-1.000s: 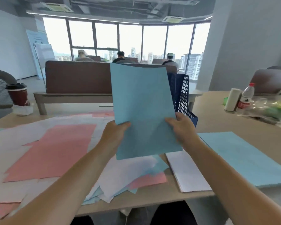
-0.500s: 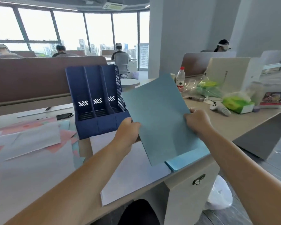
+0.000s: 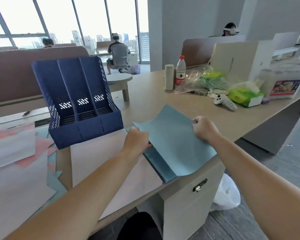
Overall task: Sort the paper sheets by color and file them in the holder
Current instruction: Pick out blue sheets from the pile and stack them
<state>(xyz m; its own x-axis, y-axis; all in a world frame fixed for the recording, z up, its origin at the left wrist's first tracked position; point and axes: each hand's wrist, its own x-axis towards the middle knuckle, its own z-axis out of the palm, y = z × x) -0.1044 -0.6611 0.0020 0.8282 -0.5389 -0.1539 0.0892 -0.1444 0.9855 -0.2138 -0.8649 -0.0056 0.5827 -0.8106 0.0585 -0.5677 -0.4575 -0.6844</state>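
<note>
Holding one blue sheet (image 3: 170,137) by both side edges: left hand (image 3: 137,141) pinches the left edge, right hand (image 3: 203,127) grips the far right corner. Sheet sags in the middle, its near part resting on a blue stack (image 3: 163,168) at the desk (image 3: 154,94) corner. Navy three-slot holder (image 3: 78,103) stands just left, slots empty. White sheets (image 3: 109,163) and pink sheets (image 3: 31,160) lie further left.
</note>
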